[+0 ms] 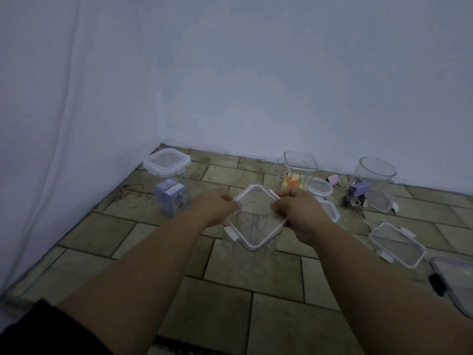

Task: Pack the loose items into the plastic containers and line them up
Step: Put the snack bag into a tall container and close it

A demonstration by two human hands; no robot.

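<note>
A clear square container with a white-rimmed lid [256, 221] stands on the tiled floor in the middle of the view. My left hand [217, 208] grips the lid's left edge and my right hand [297, 211] grips its right edge near a latch. A tall closed container [167, 180] holding blue boxes stands at the back left. Behind my hands, an open square container [298, 172] holds orange and yellow items. To the right, an open round container [371, 183] holds binder clips, and a pink binder clip [332, 180] lies beside it.
Loose lids lie on the floor at the right: a round one [320, 187], a rectangular one [396, 245] and a dark-latched one [455, 283] at the frame's edge. Pale walls meet in a corner at the back left. Rubber bands [134, 196] lie near the left wall.
</note>
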